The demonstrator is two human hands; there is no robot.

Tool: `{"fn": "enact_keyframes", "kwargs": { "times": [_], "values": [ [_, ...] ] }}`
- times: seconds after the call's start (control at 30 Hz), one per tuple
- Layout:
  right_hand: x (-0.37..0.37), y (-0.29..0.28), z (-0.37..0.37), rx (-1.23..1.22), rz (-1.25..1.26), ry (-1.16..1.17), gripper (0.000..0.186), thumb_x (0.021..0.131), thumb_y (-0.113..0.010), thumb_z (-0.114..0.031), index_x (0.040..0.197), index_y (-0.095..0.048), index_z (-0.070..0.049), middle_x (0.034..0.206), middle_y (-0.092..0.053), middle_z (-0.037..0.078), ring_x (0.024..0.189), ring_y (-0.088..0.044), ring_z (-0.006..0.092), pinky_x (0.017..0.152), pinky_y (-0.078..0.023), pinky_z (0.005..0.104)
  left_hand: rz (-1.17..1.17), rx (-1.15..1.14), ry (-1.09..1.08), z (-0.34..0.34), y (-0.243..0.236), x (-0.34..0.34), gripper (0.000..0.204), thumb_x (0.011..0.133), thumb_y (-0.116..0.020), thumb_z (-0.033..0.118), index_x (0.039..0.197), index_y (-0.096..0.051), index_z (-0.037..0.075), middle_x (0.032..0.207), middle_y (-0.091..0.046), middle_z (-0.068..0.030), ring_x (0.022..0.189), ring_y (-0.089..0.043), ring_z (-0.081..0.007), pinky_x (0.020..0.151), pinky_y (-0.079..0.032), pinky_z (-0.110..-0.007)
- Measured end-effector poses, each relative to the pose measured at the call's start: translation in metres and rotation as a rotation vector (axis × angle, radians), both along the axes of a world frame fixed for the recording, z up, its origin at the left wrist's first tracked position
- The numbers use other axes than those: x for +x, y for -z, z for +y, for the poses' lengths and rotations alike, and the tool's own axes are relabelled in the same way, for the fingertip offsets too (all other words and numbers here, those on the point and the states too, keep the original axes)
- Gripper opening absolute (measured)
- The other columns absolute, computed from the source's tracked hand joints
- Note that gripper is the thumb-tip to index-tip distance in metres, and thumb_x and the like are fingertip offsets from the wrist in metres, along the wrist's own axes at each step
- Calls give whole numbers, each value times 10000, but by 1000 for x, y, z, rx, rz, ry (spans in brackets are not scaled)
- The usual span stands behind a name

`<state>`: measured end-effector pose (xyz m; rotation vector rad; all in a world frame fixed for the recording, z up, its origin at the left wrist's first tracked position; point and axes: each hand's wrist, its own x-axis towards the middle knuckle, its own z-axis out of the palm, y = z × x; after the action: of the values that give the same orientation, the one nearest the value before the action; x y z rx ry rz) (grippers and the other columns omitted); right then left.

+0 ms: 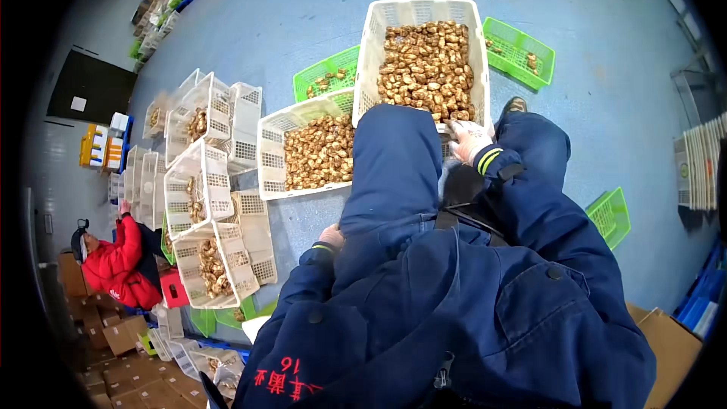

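A large white crate (421, 12) full of brown-and-cream mushrooms (424, 64) stands between my feet. My right hand (469, 138), in a light glove, grips its near rim. A second white crate of mushrooms (318, 153) sits just left of it, beside my leg. Low at the left of my thigh is my left hand (331, 236), also gloved, with its fingers mostly hidden. Green baskets holding a few mushrooms (324, 64) (519, 53) flank the large crate.
Stacked white crates (198, 189) stand at left, where a co-worker in a red jacket (113, 265) works. An empty green basket (608, 216) lies at right. Cardboard boxes (121, 337) are at lower left, and stacked pale items (697, 163) stand at far right.
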<state>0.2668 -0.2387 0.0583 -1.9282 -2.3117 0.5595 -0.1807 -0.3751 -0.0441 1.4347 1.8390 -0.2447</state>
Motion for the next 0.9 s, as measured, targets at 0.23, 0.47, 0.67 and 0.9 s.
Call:
{"fn": "enact_keyframes", "kwargs": {
  "times": [0.23,0.47,0.67,0.9],
  "values": [
    [-10,-6,-15,-3,62,-26,563,836,-568,-330,1322,-467,-65,1267,-536,152,1199,-482,313,1032,-359,409,-33,383,318,22,-2,-50,345,857,-599,322,1117,-632,98,1033,-659,-193,993,-620,-343,857,-480,-370],
    [0,15,-19,123,50,-29,519,833,-569,-336,1268,-505,-59,1147,-585,142,1108,-526,297,980,-390,400,-458,777,-392,106,-163,-65,361,902,-620,194,1203,-577,-1,1173,-607,-127,1060,-561,-203,933,-437,-310],
    [-12,21,-4,356,43,-70,544,795,-582,-316,1260,-501,-47,1027,-595,119,969,-571,296,850,-429,418,-593,973,-167,129,-309,47,353,938,-581,166,1239,-548,-17,1185,-600,-115,1084,-557,-185,970,-423,-299],
    [-40,7,36,-153,-17,-111,283,800,-559,-197,1043,-668,-103,1060,-657,101,1032,-619,256,851,-476,406,-717,736,94,167,-326,162,354,937,-573,133,1254,-537,-21,1207,-596,-117,1122,-551,-184,988,-404,-288]
  ]
}}
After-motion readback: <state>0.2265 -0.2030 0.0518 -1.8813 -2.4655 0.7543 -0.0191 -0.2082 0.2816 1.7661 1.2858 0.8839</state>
